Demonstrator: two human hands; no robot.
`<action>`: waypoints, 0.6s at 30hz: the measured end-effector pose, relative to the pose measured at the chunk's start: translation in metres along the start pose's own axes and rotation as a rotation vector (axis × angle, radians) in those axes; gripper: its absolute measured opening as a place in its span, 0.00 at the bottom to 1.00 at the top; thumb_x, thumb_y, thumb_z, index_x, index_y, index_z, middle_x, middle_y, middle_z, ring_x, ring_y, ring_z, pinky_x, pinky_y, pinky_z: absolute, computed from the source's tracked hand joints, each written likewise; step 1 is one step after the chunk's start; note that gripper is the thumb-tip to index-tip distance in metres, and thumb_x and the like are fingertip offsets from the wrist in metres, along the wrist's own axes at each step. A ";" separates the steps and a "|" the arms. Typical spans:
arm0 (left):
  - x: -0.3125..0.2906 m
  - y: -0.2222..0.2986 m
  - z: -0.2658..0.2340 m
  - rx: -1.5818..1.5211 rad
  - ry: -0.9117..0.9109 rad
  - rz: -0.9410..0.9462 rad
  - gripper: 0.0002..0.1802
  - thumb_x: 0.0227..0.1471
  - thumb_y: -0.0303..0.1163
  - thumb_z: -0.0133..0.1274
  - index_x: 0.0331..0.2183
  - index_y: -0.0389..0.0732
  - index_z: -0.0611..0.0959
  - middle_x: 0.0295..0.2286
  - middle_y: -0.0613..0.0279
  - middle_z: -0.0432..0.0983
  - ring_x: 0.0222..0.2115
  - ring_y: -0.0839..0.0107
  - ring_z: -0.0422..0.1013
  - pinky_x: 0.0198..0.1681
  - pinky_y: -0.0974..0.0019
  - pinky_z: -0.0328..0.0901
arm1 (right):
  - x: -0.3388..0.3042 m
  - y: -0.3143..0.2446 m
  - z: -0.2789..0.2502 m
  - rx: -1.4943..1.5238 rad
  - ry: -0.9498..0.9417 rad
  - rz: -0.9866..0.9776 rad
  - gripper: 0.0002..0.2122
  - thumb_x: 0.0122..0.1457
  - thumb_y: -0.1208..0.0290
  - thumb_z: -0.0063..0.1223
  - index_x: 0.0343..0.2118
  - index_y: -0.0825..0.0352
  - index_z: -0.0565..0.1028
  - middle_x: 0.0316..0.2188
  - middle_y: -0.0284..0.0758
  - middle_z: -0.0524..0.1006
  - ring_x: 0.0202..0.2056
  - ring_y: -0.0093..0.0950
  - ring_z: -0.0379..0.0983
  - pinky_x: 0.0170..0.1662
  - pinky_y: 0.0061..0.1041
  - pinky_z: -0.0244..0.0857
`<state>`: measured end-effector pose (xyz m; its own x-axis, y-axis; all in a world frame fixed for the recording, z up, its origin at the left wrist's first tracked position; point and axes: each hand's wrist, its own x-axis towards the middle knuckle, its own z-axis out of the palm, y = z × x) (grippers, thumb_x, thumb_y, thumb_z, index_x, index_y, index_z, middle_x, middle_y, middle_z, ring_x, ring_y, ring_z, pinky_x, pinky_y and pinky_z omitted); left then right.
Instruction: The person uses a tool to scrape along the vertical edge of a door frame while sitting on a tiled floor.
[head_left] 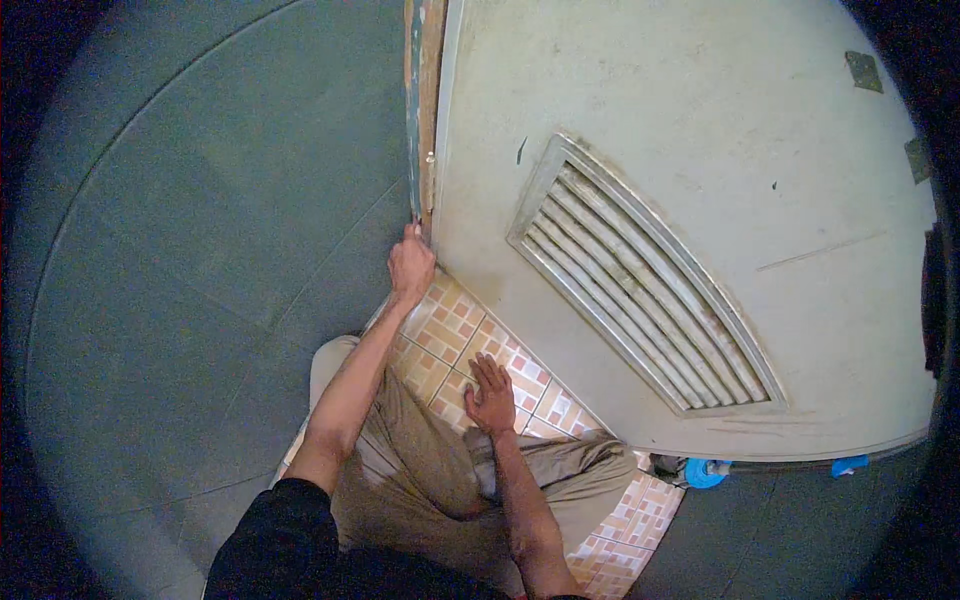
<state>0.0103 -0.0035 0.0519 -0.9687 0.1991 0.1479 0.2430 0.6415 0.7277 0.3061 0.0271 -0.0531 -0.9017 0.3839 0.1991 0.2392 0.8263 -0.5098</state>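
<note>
Left hand [411, 267] of ours was closed around something thin at the foot of the wooden door frame [422, 100], near the centre of the frame; what it pinched we could not tell. Our right hand [490, 395] lay flat and open on the tiled floor [450, 330], holding nothing. We judged the pale door [620, 120] with its louvred vent [640, 290], filling the upper right, to be stiff and rather heavy, best gripped at its free edge beside the frame. Open room was narrow: grey wall [200, 250] at left, our bent knees below, blue objects [706, 472] at lower right.
</note>
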 end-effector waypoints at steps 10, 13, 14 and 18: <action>0.005 -0.003 0.001 -0.039 0.017 0.046 0.16 0.65 0.37 0.39 0.40 0.36 0.76 0.25 0.33 0.77 0.32 0.34 0.75 0.35 0.37 0.68 | 0.001 0.001 0.000 0.026 -0.011 0.012 0.23 0.59 0.65 0.50 0.58 0.64 0.69 0.63 0.40 0.65 0.65 0.40 0.58 0.68 0.44 0.49; 0.006 -0.004 0.002 -0.017 -0.002 0.059 0.15 0.64 0.35 0.40 0.41 0.35 0.76 0.24 0.33 0.77 0.31 0.35 0.75 0.34 0.37 0.68 | 0.001 0.000 0.000 0.001 -0.003 -0.002 0.23 0.59 0.65 0.50 0.58 0.64 0.70 0.63 0.41 0.65 0.65 0.40 0.58 0.68 0.44 0.49; 0.006 -0.007 0.002 0.028 -0.021 0.062 0.15 0.64 0.35 0.40 0.42 0.35 0.76 0.24 0.33 0.77 0.31 0.35 0.75 0.34 0.37 0.68 | 0.001 -0.001 0.000 0.014 0.003 0.002 0.23 0.59 0.65 0.50 0.58 0.64 0.70 0.63 0.41 0.65 0.65 0.40 0.58 0.68 0.44 0.49; 0.008 -0.044 0.019 0.029 -0.040 0.058 0.14 0.63 0.34 0.40 0.43 0.35 0.75 0.24 0.33 0.77 0.30 0.36 0.76 0.34 0.37 0.68 | 0.006 -0.009 0.001 0.041 -0.010 -0.006 0.23 0.58 0.66 0.51 0.57 0.64 0.70 0.63 0.41 0.65 0.65 0.40 0.58 0.67 0.45 0.50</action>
<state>-0.0073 -0.0161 0.0085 -0.9504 0.2659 0.1616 0.3004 0.6488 0.6992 0.2986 0.0217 -0.0481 -0.9067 0.3747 0.1935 0.2192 0.8107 -0.5429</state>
